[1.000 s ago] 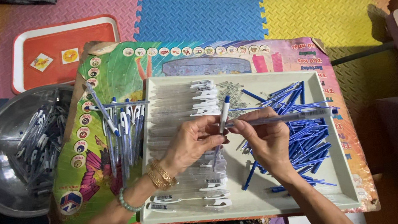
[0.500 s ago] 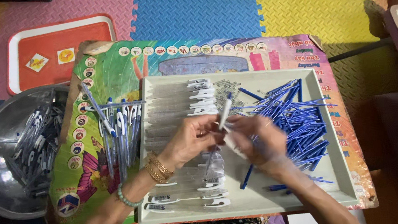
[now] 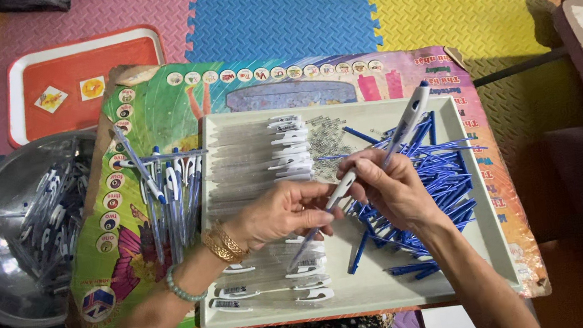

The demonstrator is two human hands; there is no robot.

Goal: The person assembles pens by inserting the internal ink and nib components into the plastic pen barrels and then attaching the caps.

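On the bright foam floor, over a pale tray (image 3: 497, 235), both hands' fingers clamp one pen (image 3: 405, 124): left hand (image 3: 283, 213) at nine o'clock should brace while right hand (image 3: 391, 189) pushes straight.

I am seeing a white and blue pen (image 3: 405, 122) lying tilted across the pale tray (image 3: 366, 292), tip low toward the middle, top end raised toward the far right. A thin blue refill (image 3: 313, 234) is sticking out below it, slanting down over the clear barrels (image 3: 247, 163).
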